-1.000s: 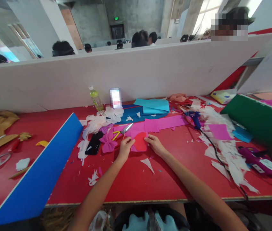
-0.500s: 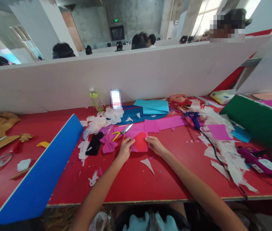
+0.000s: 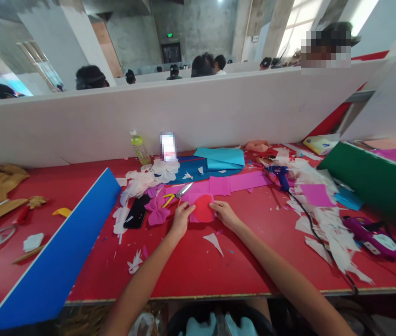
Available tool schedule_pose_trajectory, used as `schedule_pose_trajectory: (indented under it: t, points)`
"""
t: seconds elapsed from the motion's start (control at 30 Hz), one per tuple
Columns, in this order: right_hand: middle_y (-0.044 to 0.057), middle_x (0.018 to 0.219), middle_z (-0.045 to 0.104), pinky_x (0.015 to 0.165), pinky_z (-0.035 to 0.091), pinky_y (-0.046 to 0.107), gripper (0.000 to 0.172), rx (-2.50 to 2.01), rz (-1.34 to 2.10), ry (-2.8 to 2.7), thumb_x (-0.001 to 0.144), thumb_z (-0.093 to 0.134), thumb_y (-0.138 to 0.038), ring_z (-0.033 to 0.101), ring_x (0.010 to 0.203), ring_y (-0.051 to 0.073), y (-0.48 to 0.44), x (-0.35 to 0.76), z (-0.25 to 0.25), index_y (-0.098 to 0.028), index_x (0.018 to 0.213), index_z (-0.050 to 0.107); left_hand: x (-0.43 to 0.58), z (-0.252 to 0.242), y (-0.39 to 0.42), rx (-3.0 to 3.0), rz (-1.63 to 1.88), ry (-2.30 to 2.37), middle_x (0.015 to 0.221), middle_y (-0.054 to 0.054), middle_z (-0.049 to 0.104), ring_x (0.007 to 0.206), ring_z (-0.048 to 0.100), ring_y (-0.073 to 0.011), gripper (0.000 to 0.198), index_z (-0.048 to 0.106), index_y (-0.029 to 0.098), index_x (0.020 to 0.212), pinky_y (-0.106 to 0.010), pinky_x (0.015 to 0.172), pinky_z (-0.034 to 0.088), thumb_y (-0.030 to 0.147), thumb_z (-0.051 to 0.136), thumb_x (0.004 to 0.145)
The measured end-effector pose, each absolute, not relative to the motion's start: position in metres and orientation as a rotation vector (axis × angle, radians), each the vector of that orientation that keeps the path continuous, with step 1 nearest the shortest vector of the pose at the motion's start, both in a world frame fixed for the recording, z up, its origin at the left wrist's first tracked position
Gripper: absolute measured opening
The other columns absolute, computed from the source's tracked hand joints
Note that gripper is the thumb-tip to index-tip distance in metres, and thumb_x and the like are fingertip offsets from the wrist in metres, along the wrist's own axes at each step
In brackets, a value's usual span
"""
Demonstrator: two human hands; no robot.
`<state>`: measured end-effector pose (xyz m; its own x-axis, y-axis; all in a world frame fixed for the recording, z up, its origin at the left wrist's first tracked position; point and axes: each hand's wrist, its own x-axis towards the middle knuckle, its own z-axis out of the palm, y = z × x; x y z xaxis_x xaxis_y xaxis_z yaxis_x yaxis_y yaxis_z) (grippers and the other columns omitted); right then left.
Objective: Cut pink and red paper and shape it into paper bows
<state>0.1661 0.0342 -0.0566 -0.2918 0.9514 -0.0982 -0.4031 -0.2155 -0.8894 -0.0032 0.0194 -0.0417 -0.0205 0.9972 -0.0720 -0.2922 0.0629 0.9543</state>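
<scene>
Between my hands a red rounded paper piece (image 3: pixel 203 208) lies over a square of magenta paper (image 3: pixel 193 217). My left hand (image 3: pixel 183 217) pinches the left edge of both, thumb on top. At the right edge, my right hand (image 3: pixel 223 212) pinches the red piece between thumb and fingers. Just beyond them, yellow-handled scissors (image 3: pixel 178 194) rest with blades pointing away to the right. Left of my left hand lies a magenta paper flower (image 3: pixel 157 210). A long magenta paper strip (image 3: pixel 239 183) stretches off behind the hands.
A black phone (image 3: pixel 136 212), white paper petals (image 3: pixel 138 182) and a drink bottle (image 3: pixel 140 148) are on the left. Scraps surround a glue gun (image 3: pixel 281 177) on the right, near a purple device (image 3: pixel 372 236). Blue (image 3: pixel 61 247) and green (image 3: pixel 369 182) boards flank the red table (image 3: pixel 253 275).
The view has shifted slightly. Both hands keep their hold on the red piece and magenta paper, with hardly any movement.
</scene>
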Motion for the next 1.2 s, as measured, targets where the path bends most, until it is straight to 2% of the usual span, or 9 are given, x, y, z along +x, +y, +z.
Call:
schedule_pose_trajectory:
  t: [0.27, 0.47, 0.63, 0.73, 0.87, 1.0, 1.1, 1.2]
  points:
    - [0.002, 0.068, 0.067, 0.063, 0.047, 0.030, 0.034, -0.913, 1.523, -1.026, 0.058, 0.076, -0.046, 0.060, 0.061, 0.018, 0.034, 0.164, -0.060, -0.017, 0.073, 0.068, -0.006, -0.045, 0.019, 1.345, 1.274, 1.249, 0.055, 0.007, 0.037, 0.054, 0.034, -0.0070, 0.033, 0.042, 0.017, 0.059, -0.020, 0.052, 0.029, 0.041, 0.062, 0.070]
    - [0.001, 0.070, 0.068, 0.064, 0.046, 0.029, 0.033, -0.896, 1.565, -1.056, 0.059, 0.076, -0.044, 0.061, 0.063, 0.018, 0.032, 0.165, -0.053, -0.017, 0.076, 0.069, -0.006, -0.046, 0.019, 1.379, 1.246, 1.197, 0.062, 0.005, 0.047, 0.060, 0.041, -0.0094, 0.025, 0.049, 0.016, 0.066, -0.021, 0.057, 0.035, 0.039, 0.060, 0.072]
    - [0.003, 0.072, 0.069, 0.065, 0.048, 0.030, 0.036, -0.834, 1.700, -1.036, 0.057, 0.078, -0.042, 0.063, 0.066, 0.019, 0.031, 0.164, -0.053, -0.016, 0.079, 0.068, -0.008, -0.048, 0.020, 1.288, 1.287, 1.206, 0.059, 0.006, 0.045, 0.057, 0.041, -0.0085, 0.031, 0.048, 0.016, 0.064, -0.021, 0.056, 0.036, 0.043, 0.063, 0.071]
    - [0.003, 0.070, 0.069, 0.062, 0.047, 0.029, 0.035, -0.841, 1.708, -0.983, 0.055, 0.079, -0.042, 0.062, 0.065, 0.019, 0.033, 0.164, -0.055, -0.016, 0.076, 0.067, -0.006, -0.050, 0.022, 1.177, 1.283, 1.087, 0.067, 0.003, 0.055, 0.065, 0.050, -0.0107, 0.030, 0.057, 0.016, 0.076, -0.022, 0.064, 0.042, 0.044, 0.066, 0.070]
    - [0.001, 0.065, 0.066, 0.058, 0.045, 0.027, 0.032, -0.878, 1.656, -0.951, 0.054, 0.080, -0.041, 0.058, 0.057, 0.015, 0.036, 0.165, -0.057, -0.017, 0.069, 0.065, -0.003, -0.046, 0.021, 1.035, 1.277, 0.963, 0.078, -0.001, 0.064, 0.077, 0.059, -0.0150, 0.034, 0.062, 0.015, 0.088, -0.027, 0.076, 0.045, 0.041, 0.069, 0.067]
    - [0.000, 0.062, 0.062, 0.059, 0.043, 0.028, 0.034, -0.943, 1.543, -1.024, 0.057, 0.076, -0.048, 0.055, 0.058, 0.016, 0.036, 0.165, -0.059, -0.018, 0.067, 0.062, -0.004, -0.041, 0.019, 1.025, 1.242, 0.947, 0.080, -0.001, 0.065, 0.078, 0.060, -0.0156, 0.034, 0.062, 0.016, 0.093, -0.028, 0.076, 0.046, 0.038, 0.069, 0.067]
    - [-0.001, 0.056, 0.055, 0.054, 0.038, 0.026, 0.037, -1.034, 1.371, -1.154, 0.061, 0.070, -0.054, 0.050, 0.057, 0.015, 0.035, 0.167, -0.060, -0.019, 0.062, 0.057, -0.008, -0.043, 0.022, 1.179, 1.218, 1.083, 0.070, 0.001, 0.061, 0.067, 0.057, -0.0134, 0.023, 0.060, 0.015, 0.078, -0.024, 0.065, 0.045, 0.035, 0.067, 0.069]
    - [-0.004, 0.048, 0.042, 0.049, 0.028, 0.025, 0.041, -1.132, 1.158, -1.267, 0.065, 0.065, -0.054, 0.038, 0.051, 0.012, 0.036, 0.169, -0.059, -0.020, 0.053, 0.045, -0.017, -0.043, 0.027, 1.373, 1.149, 1.245, 0.061, 0.003, 0.054, 0.057, 0.052, -0.0121, 0.016, 0.055, 0.017, 0.069, -0.023, 0.057, 0.043, 0.031, 0.059, 0.073]
